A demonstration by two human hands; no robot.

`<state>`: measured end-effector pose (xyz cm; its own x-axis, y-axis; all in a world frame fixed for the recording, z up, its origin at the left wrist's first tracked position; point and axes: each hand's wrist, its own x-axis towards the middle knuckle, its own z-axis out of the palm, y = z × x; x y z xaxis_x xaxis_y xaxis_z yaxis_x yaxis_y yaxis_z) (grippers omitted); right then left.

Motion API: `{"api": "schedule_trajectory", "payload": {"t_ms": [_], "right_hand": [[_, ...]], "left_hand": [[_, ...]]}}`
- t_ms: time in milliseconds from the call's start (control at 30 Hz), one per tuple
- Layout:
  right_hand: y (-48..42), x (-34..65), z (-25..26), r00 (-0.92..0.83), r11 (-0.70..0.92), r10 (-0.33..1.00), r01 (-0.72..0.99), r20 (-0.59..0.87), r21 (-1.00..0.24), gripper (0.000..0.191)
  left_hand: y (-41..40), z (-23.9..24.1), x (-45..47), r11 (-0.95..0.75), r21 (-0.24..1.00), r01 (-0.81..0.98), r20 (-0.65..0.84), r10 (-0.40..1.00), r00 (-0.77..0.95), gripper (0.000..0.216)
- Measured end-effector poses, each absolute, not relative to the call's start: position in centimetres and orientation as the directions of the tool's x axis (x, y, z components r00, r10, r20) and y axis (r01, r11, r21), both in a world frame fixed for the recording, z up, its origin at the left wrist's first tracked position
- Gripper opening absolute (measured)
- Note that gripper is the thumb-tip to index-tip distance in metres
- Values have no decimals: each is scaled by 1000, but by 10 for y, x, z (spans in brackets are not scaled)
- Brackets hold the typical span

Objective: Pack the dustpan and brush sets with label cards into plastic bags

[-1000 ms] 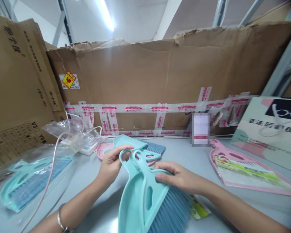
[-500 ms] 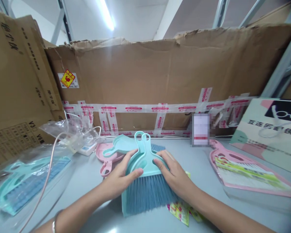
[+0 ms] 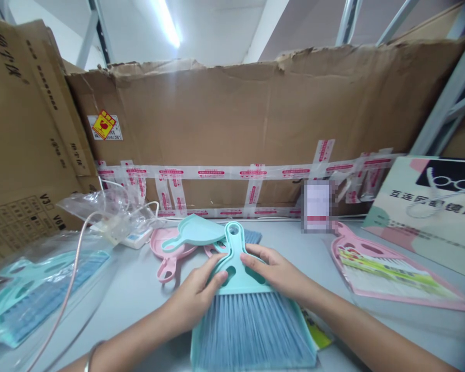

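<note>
In the middle, a turquoise hand brush with blue bristles lies nested on a turquoise dustpan. Their looped handles line up and point away from me. My left hand grips the left side of the pair, thumb on top by the brush's oval hole. On the opposite side, my right hand is closed around the right shoulder, its thumb near the other hole. Most of the dustpan is hidden under the bristles. A green-yellow packet pokes out at its right edge.
Behind lie another turquoise dustpan and a pink dustpan. Left is a bagged turquoise set, with a cable across it. A wrapped pink set and a printed box stand right; a large carton backs the table.
The brush has turned straight and settled over the dustpan, so the two handles now overlap. The pair has come closer to me and covers more of the green-yellow packets.
</note>
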<state>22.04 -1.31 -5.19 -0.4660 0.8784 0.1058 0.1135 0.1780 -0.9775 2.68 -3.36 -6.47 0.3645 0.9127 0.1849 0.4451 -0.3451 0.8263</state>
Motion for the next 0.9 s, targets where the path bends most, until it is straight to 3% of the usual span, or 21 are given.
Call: {"api": "schedule_trajectory", "payload": {"t_ms": [133,233,533,700,800,900], "right_hand": [[-16,219,-49,-493,-129,864,-27,-99,-991,45],[-16,219,-49,-495,-225,855,-83,-156,-971,49],[-11,214,-57,-438,-102,895,-28,-80,-994,50],[-11,218,-51,-455,-128,883,10,-118,-992,50],[0,239,-44,-423,0,905,122,-52,-993,47],[14,266,-46,-361,160,933,444,-13,-882,40]], "left_hand": [[-42,-62,29,-367,790,490,154,894,421,43],[-47,-59,31,-356,787,505,124,892,435,45],[-43,-65,31,-306,815,492,91,907,412,47],[-42,-61,31,-260,871,418,90,918,385,44],[-35,-49,24,-204,926,318,131,963,235,37],[-23,-37,10,-148,984,101,155,986,-60,38]]}}
